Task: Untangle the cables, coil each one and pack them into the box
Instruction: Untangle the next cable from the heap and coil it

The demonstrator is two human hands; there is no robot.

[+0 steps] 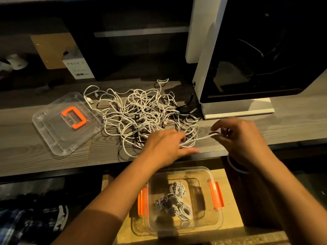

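A tangle of white and black cables lies on the grey wooden desk. My right hand pinches a white cable stretched out from the pile's near right edge; a loop of it hangs below my wrist. My left hand rests at the pile's near edge, fingers curled around that same cable, thumb stretched out. Below the desk, a clear plastic box with orange latches holds several coiled white cables.
The box's clear lid with an orange handle lies on the desk left of the pile. A white-framed machine with a dark window stands at the right rear. A cardboard box leans at the back left.
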